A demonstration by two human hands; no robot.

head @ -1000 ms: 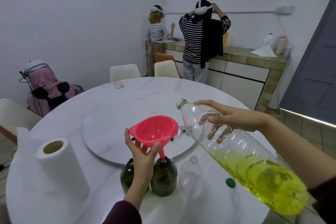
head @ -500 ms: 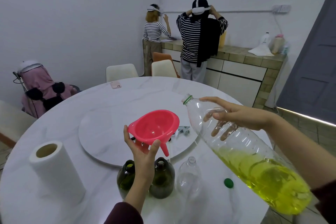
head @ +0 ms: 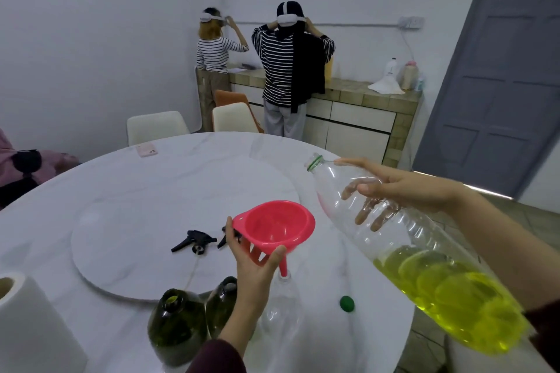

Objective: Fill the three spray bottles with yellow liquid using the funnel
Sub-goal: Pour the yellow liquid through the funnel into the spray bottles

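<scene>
The left hand [head: 251, 263] grips the pink funnel [head: 274, 227] by its bowl; the funnel spout sits in the neck of the clear spray bottle [head: 281, 309], which stands upright at the near edge of the round white table [head: 127, 185]. Two dark green spray bottles [head: 177, 324] stand just left of it. The right hand [head: 403, 188] grasps the large plastic bottle [head: 424, 251], tilted, mouth toward the far left, yellow liquid [head: 454, 300] pooled at its near end. A green cap [head: 347, 303] lies right of the clear bottle.
</scene>
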